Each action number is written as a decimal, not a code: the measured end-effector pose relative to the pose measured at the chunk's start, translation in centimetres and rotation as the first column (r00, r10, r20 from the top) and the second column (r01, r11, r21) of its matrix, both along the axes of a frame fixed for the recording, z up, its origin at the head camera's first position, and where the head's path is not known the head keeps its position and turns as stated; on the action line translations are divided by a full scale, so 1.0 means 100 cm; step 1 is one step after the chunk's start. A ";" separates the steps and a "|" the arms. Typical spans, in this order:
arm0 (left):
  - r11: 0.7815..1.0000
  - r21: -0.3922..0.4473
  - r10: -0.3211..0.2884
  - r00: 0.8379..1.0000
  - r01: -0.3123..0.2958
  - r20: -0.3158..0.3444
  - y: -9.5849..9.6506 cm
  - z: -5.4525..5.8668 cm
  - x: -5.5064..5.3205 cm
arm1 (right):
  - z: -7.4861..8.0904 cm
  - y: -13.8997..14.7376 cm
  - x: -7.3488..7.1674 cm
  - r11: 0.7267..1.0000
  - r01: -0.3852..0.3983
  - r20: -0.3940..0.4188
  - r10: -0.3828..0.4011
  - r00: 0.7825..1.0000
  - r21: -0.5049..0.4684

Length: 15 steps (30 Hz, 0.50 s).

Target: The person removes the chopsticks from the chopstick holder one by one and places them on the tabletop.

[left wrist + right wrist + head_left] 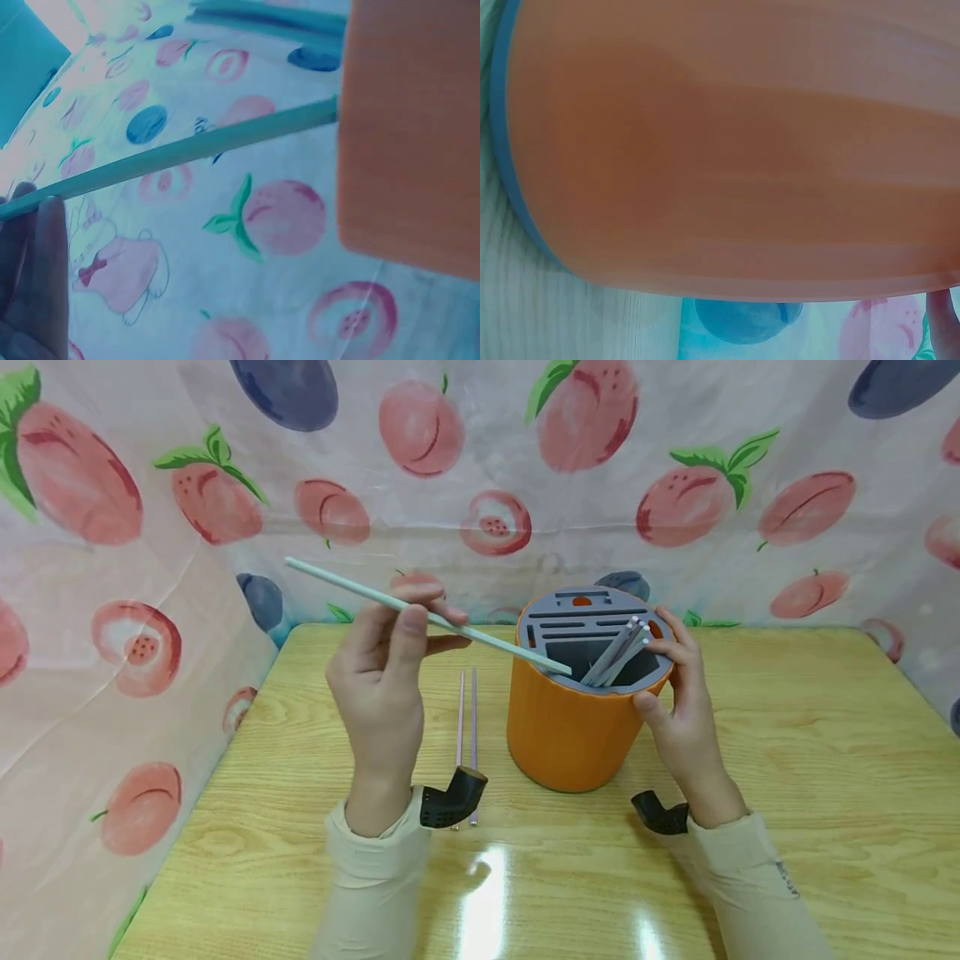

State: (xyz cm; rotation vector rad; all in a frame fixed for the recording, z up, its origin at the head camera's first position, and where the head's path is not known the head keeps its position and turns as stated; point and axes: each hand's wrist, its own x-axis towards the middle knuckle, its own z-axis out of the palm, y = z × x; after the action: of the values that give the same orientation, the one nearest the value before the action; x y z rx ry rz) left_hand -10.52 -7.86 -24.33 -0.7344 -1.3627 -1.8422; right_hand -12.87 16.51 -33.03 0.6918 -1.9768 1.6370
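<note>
My left hand [386, 685] pinches a pale green chopstick [337, 580] between thumb and fingers, left of an orange utensil holder [566, 735]. The chopstick slants down to the right, and its low end overlaps the large opening in the holder's grey slotted top [570, 625]. In the left wrist view the same chopstick [187, 150] runs from my fingertips to the holder's orange wall [412, 142]. Several chopsticks [611, 656] lean inside that opening. With the thumb at the front and fingers over the rim, my right hand [686, 702] grips the holder's right side.
A pink chopstick [461, 718] and a purple chopstick [474, 718] lie side by side on the wooden table [810, 760], left of the holder. Behind the table hangs a fruit-print cloth [585, 510]. Black wrist mounts [453, 797] stick out from both sleeves.
</note>
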 end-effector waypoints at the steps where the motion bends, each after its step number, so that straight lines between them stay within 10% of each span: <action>1: 0.999 0.032 0.017 1.000 -0.016 -0.010 -0.003 0.000 -0.002 | 0.000 0.000 0.000 1.000 0.000 0.001 0.000 1.000 0.000; 8: 0.971 0.209 0.124 0.992 -0.115 -0.030 -0.020 -0.003 -0.012 | 0.002 0.000 -0.001 1.000 -0.006 0.004 0.006 1.000 0.004; 15: 0.973 -0.128 0.214 0.957 -0.192 0.194 -0.029 -0.013 -0.023 | 0.003 0.001 -0.001 1.000 -0.004 0.002 0.004 1.000 0.002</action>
State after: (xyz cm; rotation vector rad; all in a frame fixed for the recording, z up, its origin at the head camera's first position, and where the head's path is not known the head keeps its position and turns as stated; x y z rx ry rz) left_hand -12.78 -10.74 -25.63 -0.4446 -1.6181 -1.7283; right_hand -12.99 16.56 -32.76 0.6956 -1.9800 1.6394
